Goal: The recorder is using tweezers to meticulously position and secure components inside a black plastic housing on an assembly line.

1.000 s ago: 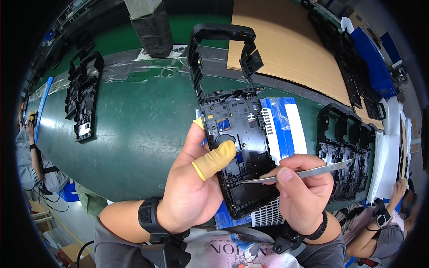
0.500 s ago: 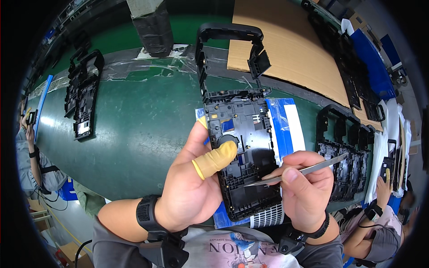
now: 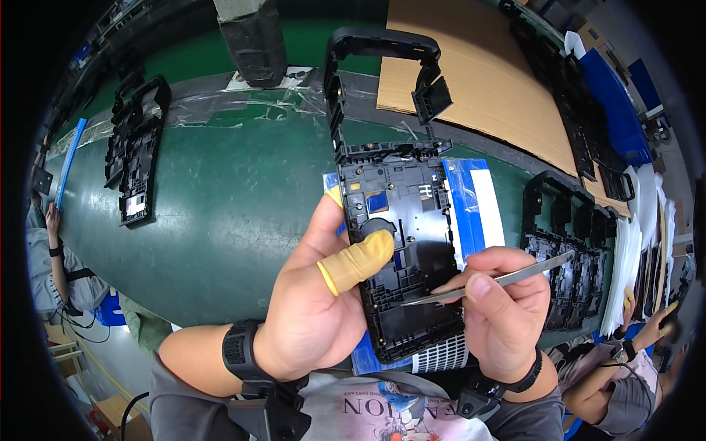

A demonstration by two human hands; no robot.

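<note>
My left hand (image 3: 309, 294) grips a black plastic housing (image 3: 412, 213) by its left side, the thumb in a yellow finger cot (image 3: 354, 263) lying across its inner face. An open loop frame forms the far end of the housing, and its ribbed tray is toward me. Between thumb and fingers, my right hand (image 3: 504, 312) pinches metal tweezers (image 3: 507, 280). Their tips point left, at the lower part of the housing; whether they touch it or hold anything, I cannot tell. Beneath the housing lies a blue and white packet (image 3: 471, 209).
More black housings stand to the right (image 3: 566, 272) and at the left (image 3: 140, 162) of the green table (image 3: 220, 250). A cardboard sheet (image 3: 471, 66) covers the back right. Behind stands a taped post (image 3: 252, 44). Co-workers' arms show at left (image 3: 55, 242) and right (image 3: 640, 342).
The far end of the housing has shifted slightly up and right. My hands and the tweezers stay nearly in place. The co-workers' hands at both sides have moved.
</note>
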